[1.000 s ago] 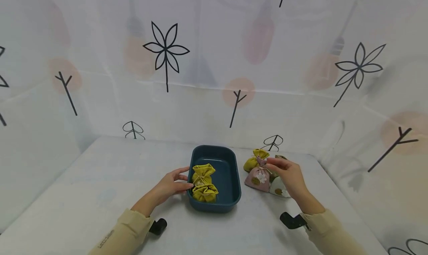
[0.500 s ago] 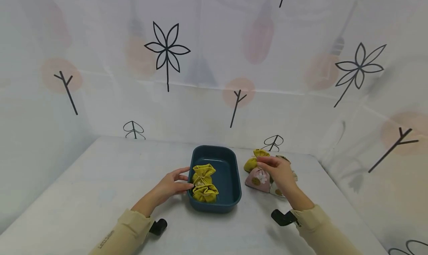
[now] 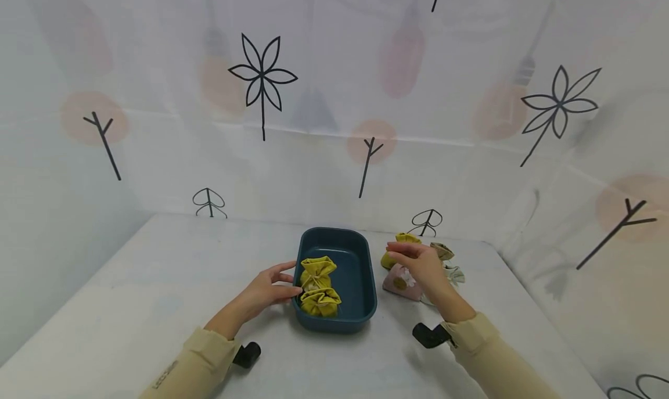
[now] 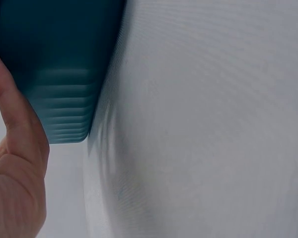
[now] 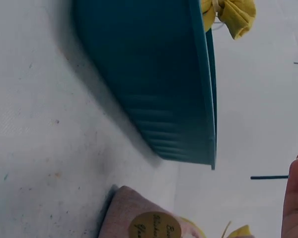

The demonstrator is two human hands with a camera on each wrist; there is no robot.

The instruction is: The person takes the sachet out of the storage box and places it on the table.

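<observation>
My left hand point(image 3: 269, 288) holds the left wall of a dark teal plastic box point(image 3: 358, 283), the thumb at its rim. Two yellow drawstring pouches, a far one point(image 3: 317, 271) and a near one point(image 3: 320, 302), lie along the box's left side. To the right of the box, my right hand point(image 3: 420, 268) hovers over a group of pouches with nothing in its fingers. A yellow pouch point(image 3: 409, 237) lies behind its fingertips. Below them sits a pink pouch point(image 3: 401, 283), its neck hidden by the hand; its round label shows in the right wrist view.
Just right of the right hand, an olive-brown pouch point(image 3: 442, 251) and a pale green one point(image 3: 455, 275) are partly hidden by it. All stand on a white-covered table point(image 3: 172, 283). A printed cloth point(image 3: 313, 172) hangs behind the table's far edge.
My right hand has moved left, from beside the pink pouch's neck to in front of the yellow pouch. The pouches have stayed in place. My left hand and the box have not moved.
</observation>
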